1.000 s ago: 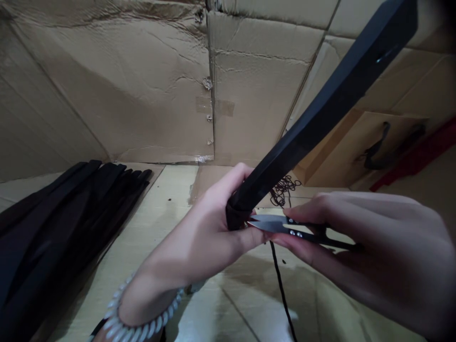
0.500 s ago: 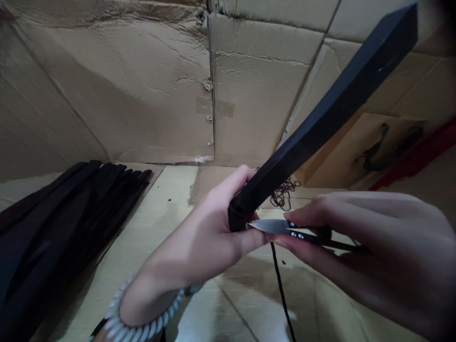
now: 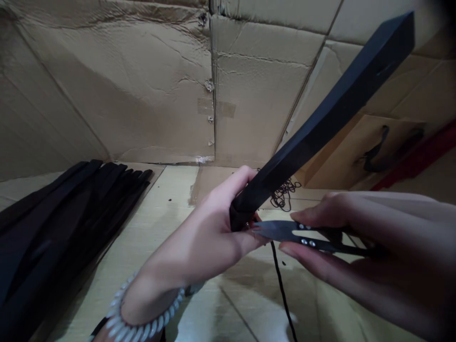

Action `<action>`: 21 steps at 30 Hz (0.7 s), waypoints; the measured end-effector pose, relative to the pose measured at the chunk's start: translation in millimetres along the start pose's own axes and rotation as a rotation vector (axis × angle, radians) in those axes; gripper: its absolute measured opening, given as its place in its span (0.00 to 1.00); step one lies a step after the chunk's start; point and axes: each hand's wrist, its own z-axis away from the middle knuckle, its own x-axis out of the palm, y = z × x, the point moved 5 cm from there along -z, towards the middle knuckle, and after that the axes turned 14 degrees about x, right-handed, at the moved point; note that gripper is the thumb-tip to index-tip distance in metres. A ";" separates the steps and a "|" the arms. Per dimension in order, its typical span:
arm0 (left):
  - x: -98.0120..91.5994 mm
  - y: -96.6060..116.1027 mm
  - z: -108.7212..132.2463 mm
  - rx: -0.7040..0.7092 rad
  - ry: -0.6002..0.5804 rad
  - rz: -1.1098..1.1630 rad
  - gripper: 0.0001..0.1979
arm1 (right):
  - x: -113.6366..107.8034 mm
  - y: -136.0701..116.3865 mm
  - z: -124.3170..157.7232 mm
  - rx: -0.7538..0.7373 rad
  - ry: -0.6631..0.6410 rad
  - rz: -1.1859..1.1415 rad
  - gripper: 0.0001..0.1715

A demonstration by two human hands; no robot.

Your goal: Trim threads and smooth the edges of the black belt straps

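Note:
My left hand [image 3: 213, 232] is closed around the lower end of a long, flat-sided black piece [image 3: 320, 123], which slants up to the right; its exact kind I cannot make out. In my right hand [image 3: 374, 247] is a pair of thread snips [image 3: 285, 231], pinched between thumb and fingers. The blades point left, with their tips at my left thumb, close beside the held end. A small shiny spot shows near the tips. Below my left hand a black cord [image 3: 281, 280] hangs down; its upper end is hidden by the hand.
A pile of similar black pieces [image 3: 71, 213] lies on the left. Behind the hands is a tangle of thin black cord [image 3: 285, 192]. Cardboard sheets [image 3: 160, 85] stand at the back. A brown paper bag [image 3: 342, 147] and a red strip [image 3: 423, 154] are at the right.
My right hand and the snips have shifted slightly right, and the snips' handles have spread a little. The far end of the black piece has dipped slightly.

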 end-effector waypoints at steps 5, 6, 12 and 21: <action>2.5 2.1 1.7 0.011 -0.012 -0.020 0.17 | -3.4 -10.4 3.9 -0.294 0.189 0.147 0.12; 3.1 2.4 2.4 0.009 -0.011 -0.021 0.18 | -2.3 -8.8 6.7 -0.334 0.209 0.167 0.09; 4.7 3.1 4.1 -0.009 -0.006 -0.034 0.17 | 12.0 2.2 22.4 -0.545 0.249 0.284 0.06; 4.5 0.6 5.3 0.005 -0.001 -0.078 0.15 | 14.2 2.5 20.9 -0.521 0.262 0.235 0.03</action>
